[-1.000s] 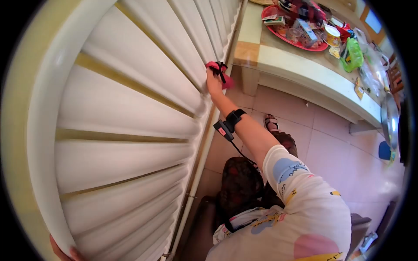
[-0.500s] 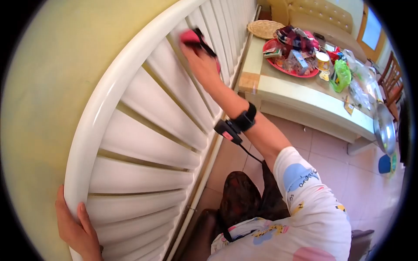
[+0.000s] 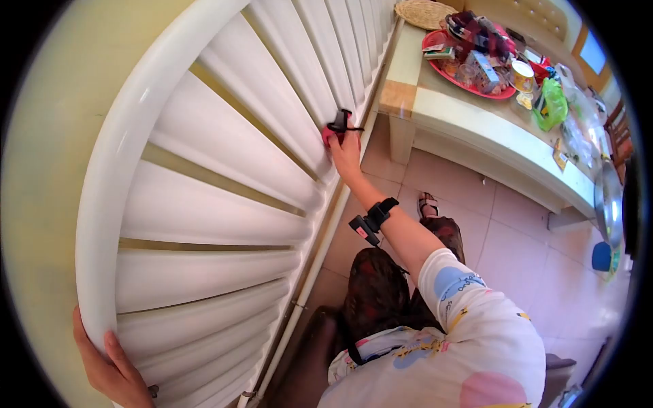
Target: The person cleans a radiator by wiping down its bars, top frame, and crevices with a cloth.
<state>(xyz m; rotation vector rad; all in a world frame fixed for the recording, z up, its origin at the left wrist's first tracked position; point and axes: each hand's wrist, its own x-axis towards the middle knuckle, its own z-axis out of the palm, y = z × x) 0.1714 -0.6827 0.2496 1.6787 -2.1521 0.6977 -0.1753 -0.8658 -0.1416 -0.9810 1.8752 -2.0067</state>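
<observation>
A white column radiator [image 3: 211, 214] runs along the wall, its thick rounded rail [image 3: 102, 197] on the left. My left hand [image 3: 109, 364] is closed around that rail at the lower left, thumb on the near side and fingers on the wall side. My right hand [image 3: 347, 153] reaches forward to the far lower ends of the columns. It holds a pink-red cloth [image 3: 326, 134] against them; most of the cloth and the fingertips are hidden. Black straps [image 3: 340, 121] cross this hand. A black band with a small box [image 3: 373, 221] sits on my right forearm.
A pale pipe [image 3: 299, 299] runs along the radiator's lower edge. To the right stands a table [image 3: 469, 126] with a red tray [image 3: 435, 62], a woven mat [image 3: 423, 13], a green bag [image 3: 552, 105] and a paper cup [image 3: 522, 76]. A metal basin [image 3: 607, 200] leans by its edge.
My right hand has moved down the columns with the cloth, from near the rail to their lower ends. My left hand keeps its hold on the rail. The view has shifted slightly.
</observation>
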